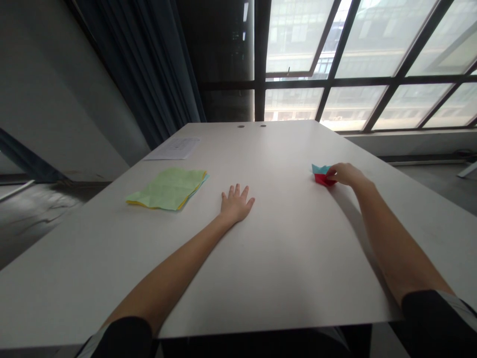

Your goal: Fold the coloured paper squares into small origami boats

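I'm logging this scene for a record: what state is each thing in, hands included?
Left hand: palm down on the white table, fingers spread.
Right hand: fingers curled at the red paper; firmness of grip unclear.
Red paper: folded.
Blue paper: folded, against the red.
Green sheet: creased, lying over yellow and blue edges.
Printed sheet: lying flat.
Curtain: hanging in folds.
Window sash: apparently ajar.

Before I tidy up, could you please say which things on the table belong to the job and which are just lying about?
In use, it seems:
red paper piece, at the right hand
blue paper piece, beside it
coloured sheets, likely

Lying about, apparently:
white printed sheet
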A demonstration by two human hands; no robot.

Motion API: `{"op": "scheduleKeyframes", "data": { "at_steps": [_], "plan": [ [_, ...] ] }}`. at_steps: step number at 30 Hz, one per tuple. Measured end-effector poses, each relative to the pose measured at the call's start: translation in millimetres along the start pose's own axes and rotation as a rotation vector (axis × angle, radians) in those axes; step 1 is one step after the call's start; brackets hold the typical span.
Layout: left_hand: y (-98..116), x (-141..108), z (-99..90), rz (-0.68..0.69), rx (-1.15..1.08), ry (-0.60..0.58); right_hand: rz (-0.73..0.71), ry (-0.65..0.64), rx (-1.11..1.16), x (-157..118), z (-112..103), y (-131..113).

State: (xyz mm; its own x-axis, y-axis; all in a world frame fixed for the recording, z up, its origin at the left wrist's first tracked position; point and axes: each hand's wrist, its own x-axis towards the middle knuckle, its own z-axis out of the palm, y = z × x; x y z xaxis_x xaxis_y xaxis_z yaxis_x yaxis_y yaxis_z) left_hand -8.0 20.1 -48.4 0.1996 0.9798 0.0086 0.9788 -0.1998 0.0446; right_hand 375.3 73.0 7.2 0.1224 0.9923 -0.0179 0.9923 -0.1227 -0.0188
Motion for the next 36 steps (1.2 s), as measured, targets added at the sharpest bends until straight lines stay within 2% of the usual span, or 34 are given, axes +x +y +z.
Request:
{"op": "scheduleKeyframes", "data": {
  "at_steps": [4,7,10,12,14,17,20,36],
  "plan": [
    [-1,1,1.1,0.010,0.003,0.015,-0.030,0.059,0.014,-6,-16,-7],
    [-1,0,0.6,0.007,0.010,0.014,-0.089,0.135,0.071,-14,-31,-27],
    [0,-1,-1.1,0.002,0.009,0.006,-0.334,0.181,0.161,-28,-30,-62],
    [0,-2,-2.2,-0.002,0.010,0.003,-0.551,0.091,0.228,-42,-16,-88],
    [0,-2,-2.8,-0.007,0.012,0.002,-0.678,-0.025,0.264,-56,3,-109],
    [0,-2,-2.7,-0.004,0.015,0.010,-0.708,-0.094,0.227,-71,31,-126],
    [0,-2,-2.0,0.001,0.016,0.018,-0.727,-0.092,0.187,-78,47,-128],
    [1,-3,-3.0,0.008,0.021,0.021,-0.705,-0.047,0.185,-83,47,-127]
  ]
}}
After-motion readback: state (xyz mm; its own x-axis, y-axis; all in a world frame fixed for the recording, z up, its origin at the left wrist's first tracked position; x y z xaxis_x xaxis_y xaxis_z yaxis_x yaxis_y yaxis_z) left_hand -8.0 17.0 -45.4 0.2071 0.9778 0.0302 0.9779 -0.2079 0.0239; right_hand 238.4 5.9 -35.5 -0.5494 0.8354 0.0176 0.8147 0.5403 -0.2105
